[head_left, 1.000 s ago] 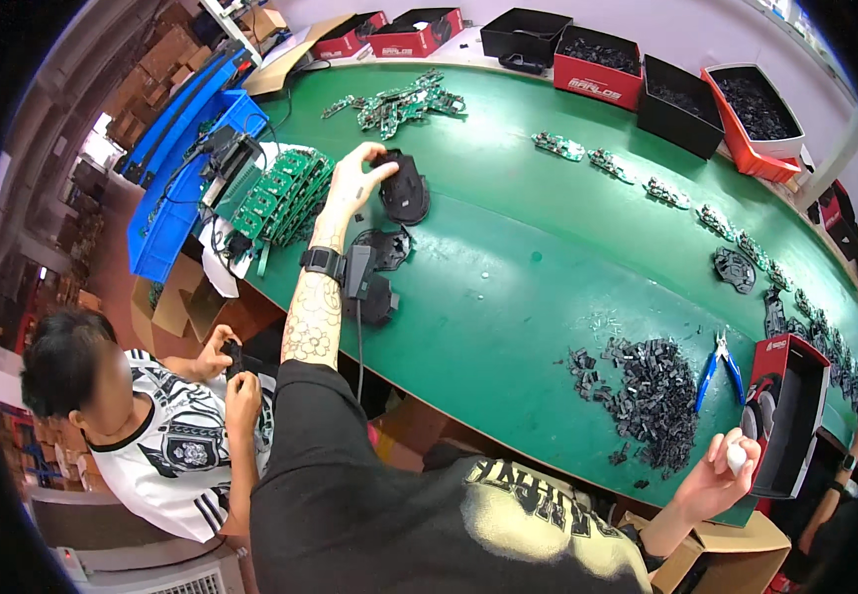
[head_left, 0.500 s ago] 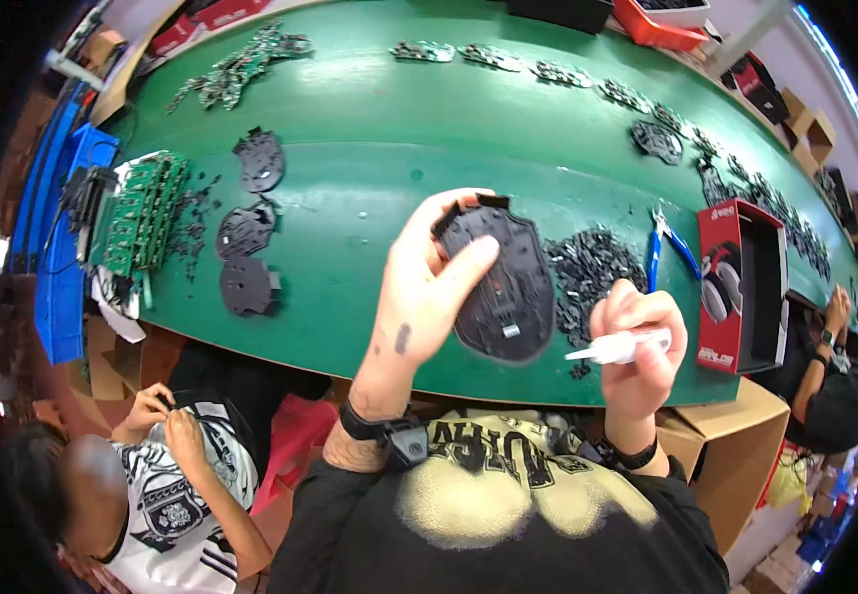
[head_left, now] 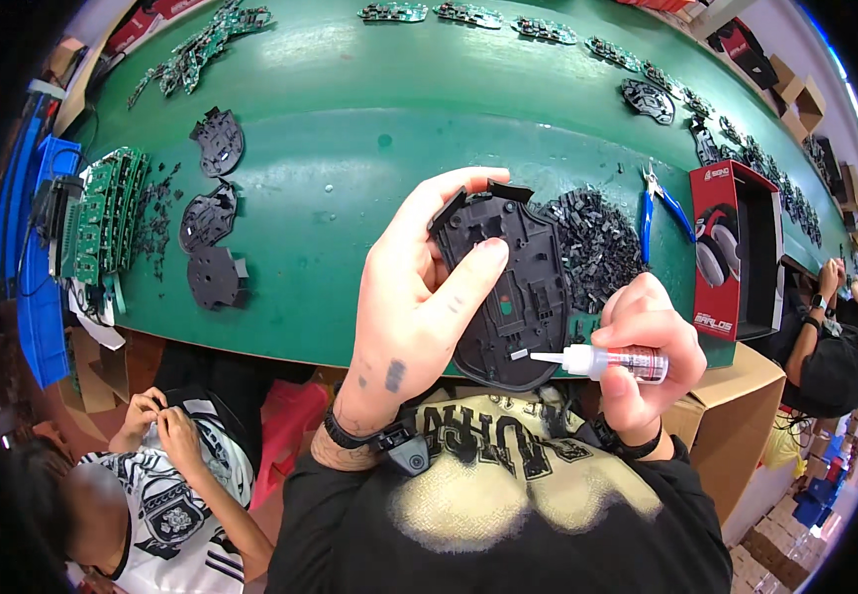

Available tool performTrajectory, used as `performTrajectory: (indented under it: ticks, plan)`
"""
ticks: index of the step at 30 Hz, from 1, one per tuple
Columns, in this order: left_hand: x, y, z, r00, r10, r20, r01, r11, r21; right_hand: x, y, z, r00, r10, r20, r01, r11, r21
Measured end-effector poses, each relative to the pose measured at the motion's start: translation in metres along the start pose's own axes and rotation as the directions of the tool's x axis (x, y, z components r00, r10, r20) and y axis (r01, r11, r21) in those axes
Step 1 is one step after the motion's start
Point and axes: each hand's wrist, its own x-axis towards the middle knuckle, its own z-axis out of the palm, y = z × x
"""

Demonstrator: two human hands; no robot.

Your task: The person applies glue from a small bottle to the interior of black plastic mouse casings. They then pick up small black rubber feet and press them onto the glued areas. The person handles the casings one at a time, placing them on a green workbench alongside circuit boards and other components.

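Observation:
A black plastic mouse shell rests in my left hand, its ribbed inner side up, with my thumb pressed on it near the far end. My right hand grips a small clear glue bottle with a white nozzle. The bottle lies nearly level, its tip pointing left, at or just above a small pale rectangular piece near the shell's near end. Whether the tip touches cannot be made out. Beyond the shell, a heap of small black plastic parts lies on the green table.
Blue-handled pliers and a red headphone box stand to the right. Black shells and stacked green circuit boards are at the left. A row of circuit boards runs along the back. A co-worker sits at lower left.
The glue bottle's tip has moved left, over the shell's near end. The shell has come slightly nearer to me and the view has shifted.

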Motion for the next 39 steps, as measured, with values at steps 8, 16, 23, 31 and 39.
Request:
performTrajectory:
  ticks: [8, 16, 23, 31, 39]
  plan:
    - [-0.002, -0.001, -0.001, 1.000, 0.003, 0.010, -0.003, 1.000, -0.002, 0.002, -0.001, -0.001, 0.998, -0.056, 0.043, 0.059, 0.994, -0.089]
    - [-0.001, -0.002, 0.001, 1.000, -0.009, 0.009, 0.009, 1.000, -0.011, 0.002, -0.001, -0.003, 0.998, -0.047, 0.043, 0.050, 0.997, -0.065]
    - [0.005, -0.006, -0.004, 0.998, -0.001, 0.055, 0.002, 1.000, -0.019, -0.008, 0.006, 0.000, 0.868, 0.463, -0.181, -0.350, 0.828, 0.438]
    - [0.014, -0.021, 0.005, 0.999, -0.004, 0.034, 0.005, 1.000, -0.023, -0.009, 0.025, -0.004, 0.776, 0.631, -0.014, -0.418, 0.532, 0.736]
    - [0.025, -0.025, 0.011, 0.999, -0.040, 0.026, 0.039, 0.999, 0.030, -0.024, 0.038, -0.029, 0.749, 0.624, -0.224, -0.321, 0.637, 0.701]
